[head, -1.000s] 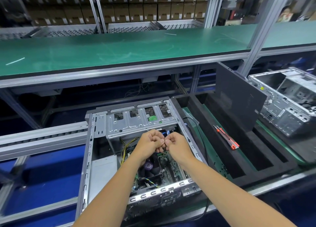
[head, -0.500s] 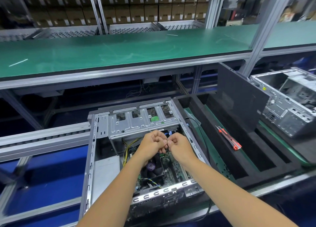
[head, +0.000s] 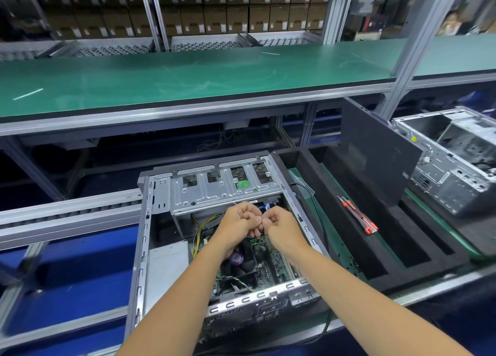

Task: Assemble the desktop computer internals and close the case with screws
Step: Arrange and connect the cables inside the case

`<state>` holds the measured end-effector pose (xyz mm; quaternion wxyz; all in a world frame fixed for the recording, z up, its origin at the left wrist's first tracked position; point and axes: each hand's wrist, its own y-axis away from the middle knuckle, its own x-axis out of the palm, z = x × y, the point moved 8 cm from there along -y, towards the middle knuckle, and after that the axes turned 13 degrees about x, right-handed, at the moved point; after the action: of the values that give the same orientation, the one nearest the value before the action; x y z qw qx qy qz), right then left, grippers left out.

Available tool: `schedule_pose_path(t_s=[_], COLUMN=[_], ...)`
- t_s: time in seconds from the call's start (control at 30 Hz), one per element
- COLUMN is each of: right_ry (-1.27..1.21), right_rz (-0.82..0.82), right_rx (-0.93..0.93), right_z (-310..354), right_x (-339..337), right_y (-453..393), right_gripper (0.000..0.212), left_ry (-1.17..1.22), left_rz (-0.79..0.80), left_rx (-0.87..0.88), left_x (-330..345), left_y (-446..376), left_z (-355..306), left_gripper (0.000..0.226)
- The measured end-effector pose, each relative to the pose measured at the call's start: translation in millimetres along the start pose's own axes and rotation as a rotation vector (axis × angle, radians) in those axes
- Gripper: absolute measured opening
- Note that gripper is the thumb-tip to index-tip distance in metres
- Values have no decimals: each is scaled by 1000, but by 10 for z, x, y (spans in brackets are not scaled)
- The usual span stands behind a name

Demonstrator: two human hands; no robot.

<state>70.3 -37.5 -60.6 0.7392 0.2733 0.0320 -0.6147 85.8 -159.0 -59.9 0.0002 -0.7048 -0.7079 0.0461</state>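
Observation:
An open desktop case lies on its side in front of me. Inside are a silver drive cage, a grey power supply, a CPU fan and the green motherboard. My left hand and my right hand meet knuckle to knuckle above the board, just below the cage. Both have curled fingers and pinch a thin strand, a tie or wire, whose pale end pokes out above my left hand. Blue cables run behind the hands. What lies under the fingers is hidden.
A black side panel leans upright in a black foam tray on the right. A red-handled tool lies in that tray. A second open case sits far right. A green shelf spans above; a roller rail runs left.
Both hands stay pressed together over the board, working the strand with almost no travel. Only my view has shifted slightly.

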Motion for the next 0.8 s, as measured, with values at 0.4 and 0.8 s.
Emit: schedule_pose_path(t_s=[0.4, 0.8], right_ry=[-26, -85], right_rz=[-7, 24], right_rx=[16, 26], right_z=[-13, -17], right_x=[-12, 11], right_y=[-18, -18], right_gripper=[20, 20], left_ry=[42, 11], left_rz=[2, -5], left_rx=[-17, -21], left_x=[12, -20], left_y=[-8, -18], left_z=[13, 43], left_gripper=[13, 11])
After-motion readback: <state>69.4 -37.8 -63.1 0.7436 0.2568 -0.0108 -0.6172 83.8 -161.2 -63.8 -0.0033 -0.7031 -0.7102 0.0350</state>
